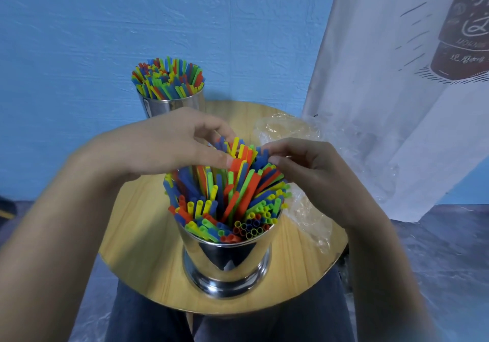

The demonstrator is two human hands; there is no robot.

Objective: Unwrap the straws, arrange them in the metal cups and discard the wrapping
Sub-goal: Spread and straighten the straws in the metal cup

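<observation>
A shiny metal cup [227, 262] stands at the near middle of the round wooden table [137, 236], packed with colourful straws [227, 196] that fan outward. My left hand [169, 143] and my right hand [304, 167] meet over the taller straws at the cup's far side, each pinching the tips of those straws between thumb and fingers. A second metal cup [172, 105], also full of straws [168, 77], stands at the far left of the table. Crumpled clear plastic wrapping [288, 127] lies on the table's right side, partly behind my right hand.
A blue wall rises behind the table. A white printed cloth [397, 77] hangs at the right, close to the wrapping. My knees in dark trousers [148, 323] sit under the table's near edge. Grey floor lies all around.
</observation>
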